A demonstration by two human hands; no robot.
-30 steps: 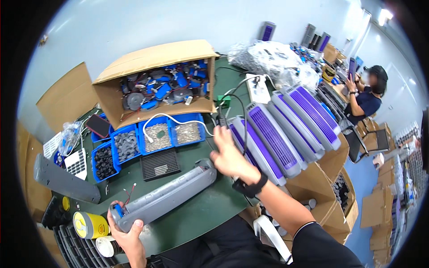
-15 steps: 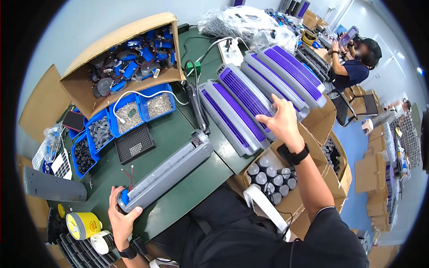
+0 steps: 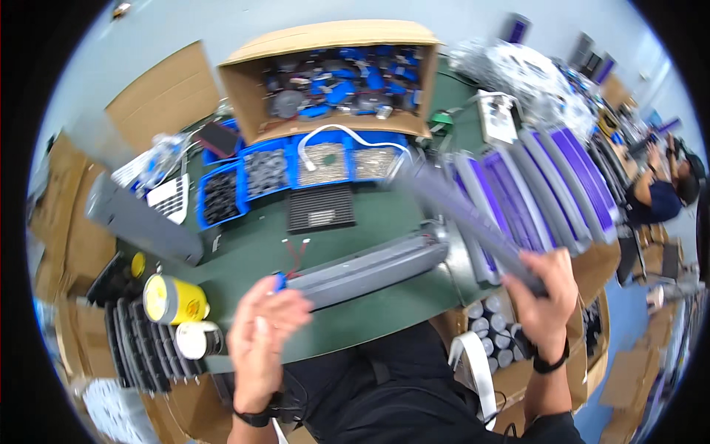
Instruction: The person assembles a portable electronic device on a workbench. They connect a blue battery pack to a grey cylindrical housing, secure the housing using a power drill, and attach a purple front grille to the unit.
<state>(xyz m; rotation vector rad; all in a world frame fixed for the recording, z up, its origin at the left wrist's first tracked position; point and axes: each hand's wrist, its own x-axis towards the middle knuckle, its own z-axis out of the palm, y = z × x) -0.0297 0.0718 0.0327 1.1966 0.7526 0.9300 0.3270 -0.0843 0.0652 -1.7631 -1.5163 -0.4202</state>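
My right hand (image 3: 547, 300) grips the near end of a long grey housing part (image 3: 470, 214), held tilted above the table and smeared by motion. Lying on the green table (image 3: 333, 325) is a long grey housing (image 3: 370, 272); thin red wires and a blue piece show at its left end. Beside that end is my left hand (image 3: 262, 329), fingers apart and slightly blurred, holding nothing. Several grey housings with purple grilles (image 3: 510, 200) lie in a row to the right, partly behind the lifted part.
A carton of blue-wrapped parts (image 3: 340, 92) stands at the back. Before it are blue bins (image 3: 266, 172) of small parts and a black tray (image 3: 320, 209). A grey cover (image 3: 144, 218) and yellow tub (image 3: 175, 300) stand left. Another person (image 3: 669, 181) works far right.
My right hand has lifted a long grey part from the row of housings and brought it leftward. My left hand has come off the housing's end. The view has turned left.
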